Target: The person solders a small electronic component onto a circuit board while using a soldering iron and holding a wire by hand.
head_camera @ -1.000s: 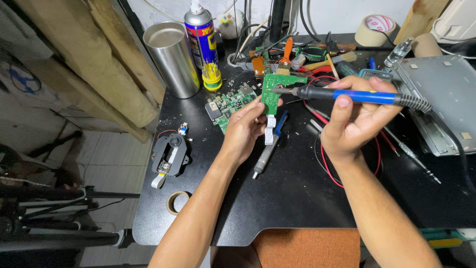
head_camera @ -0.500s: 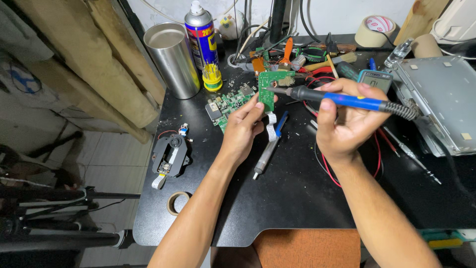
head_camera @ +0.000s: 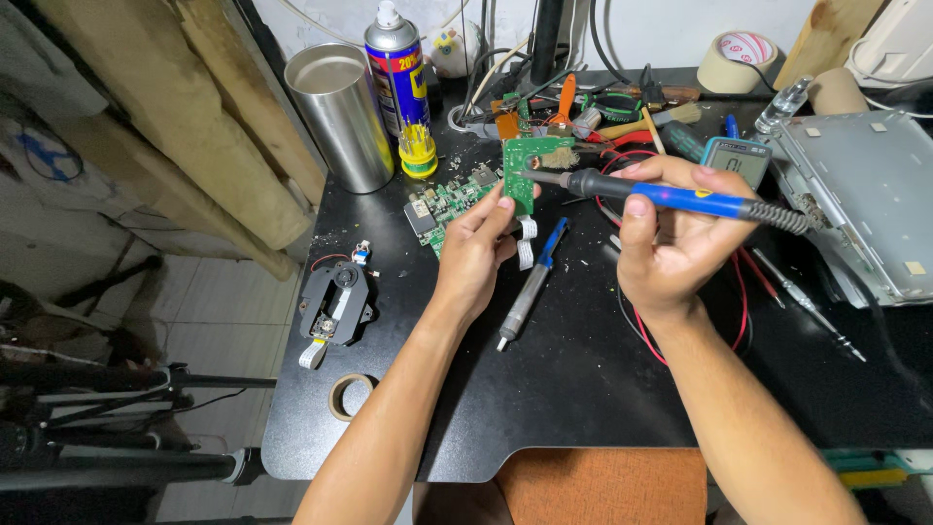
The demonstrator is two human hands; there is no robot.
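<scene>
My left hand (head_camera: pixel 476 255) pinches a small green circuit board (head_camera: pixel 530 167) upright above the black table (head_camera: pixel 583 389), with a white ribbon cable hanging from it. My right hand (head_camera: pixel 675 241) grips a soldering iron (head_camera: pixel 671 194) with a blue and black handle, held level, its metal tip touching the face of the small board. A larger green circuit board (head_camera: pixel 449 202) lies flat on the table just behind my left hand.
A steel cup (head_camera: pixel 342 112) and a spray can (head_camera: pixel 397 63) stand at the back left. A blue-tipped tool (head_camera: pixel 530 287), an optical drive part (head_camera: pixel 335 301), a tape ring (head_camera: pixel 350 397), a multimeter (head_camera: pixel 736 160), red wires and a metal chassis (head_camera: pixel 870 199) lie around.
My right hand has drawn slightly toward me and left with the iron. The small board and my left hand have hardly moved.
</scene>
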